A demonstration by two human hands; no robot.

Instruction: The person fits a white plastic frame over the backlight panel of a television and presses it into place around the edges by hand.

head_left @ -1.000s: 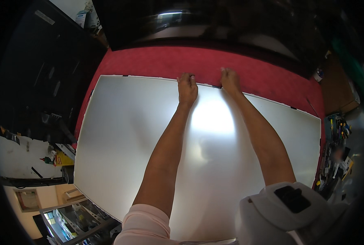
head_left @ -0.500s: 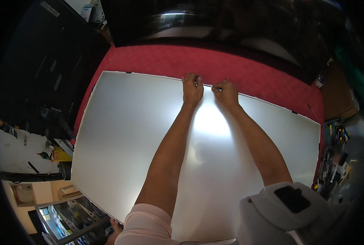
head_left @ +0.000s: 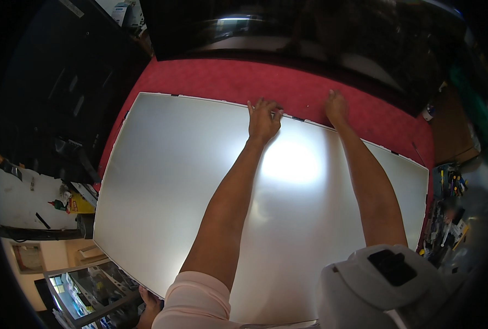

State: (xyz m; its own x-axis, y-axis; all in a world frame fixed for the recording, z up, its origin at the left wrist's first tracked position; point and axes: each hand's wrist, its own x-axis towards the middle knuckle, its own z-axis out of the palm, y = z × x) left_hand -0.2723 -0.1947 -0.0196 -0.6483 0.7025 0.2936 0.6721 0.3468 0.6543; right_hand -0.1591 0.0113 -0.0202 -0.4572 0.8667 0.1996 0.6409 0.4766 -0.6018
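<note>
White panel (head_left: 172, 164) laid flat on a red covering (head_left: 211, 77)

The panel is spread broadly across the middle of the view, its near side cut off by the lower edge of the picture. A bright patch of light is cast on it between two bare forearms. The far rim is touched by the left hand (head_left: 264, 122), its fingers bent and thumb drawn close to the forefinger; whether anything is pinched there cannot be made out. The right hand (head_left: 336, 108) is held just beyond the same rim, above the red covering, with fingers curled in; its grip, too, is too small to be judged. A dark clip (head_left: 297, 118) is seen on the rim between the hands. Beyond the covering, a large black screen (head_left: 287, 33) is placed; at far right, tools (head_left: 453, 181) are heaped near a brown box (head_left: 457, 126).
</note>
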